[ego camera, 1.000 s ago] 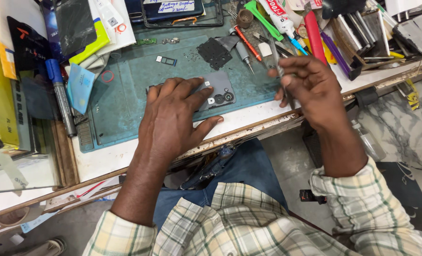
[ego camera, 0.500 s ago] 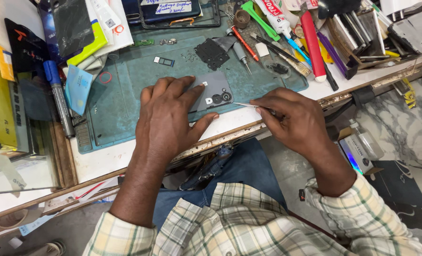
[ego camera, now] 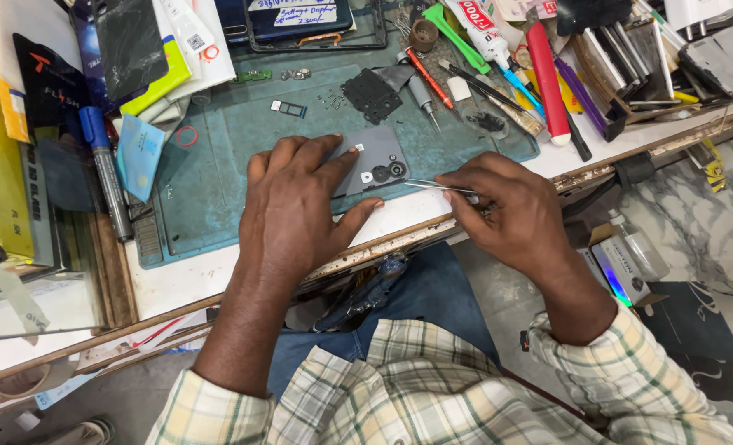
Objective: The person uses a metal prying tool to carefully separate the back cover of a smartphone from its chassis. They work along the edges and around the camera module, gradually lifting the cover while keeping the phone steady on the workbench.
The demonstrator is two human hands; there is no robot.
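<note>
With the left hand (ego camera: pixel 296 206) flat on the grey phone (ego camera: pixel 374 165) on the green mat (ego camera: pixel 218 206) near the counter (ego camera: pixel 416 210) edge, and the right hand (ego camera: pixel 515 218) pinching thin tweezers (ego camera: pixel 440 186) toward its camera corner, a slip risks scratching the lens.

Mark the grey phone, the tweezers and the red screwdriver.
grey phone (ego camera: pixel 380 158): head view, bare back panel above the camera lenses.
tweezers (ego camera: pixel 434 185): head view, middle of the thin prongs.
red screwdriver (ego camera: pixel 430 81): head view, red handle.
</note>
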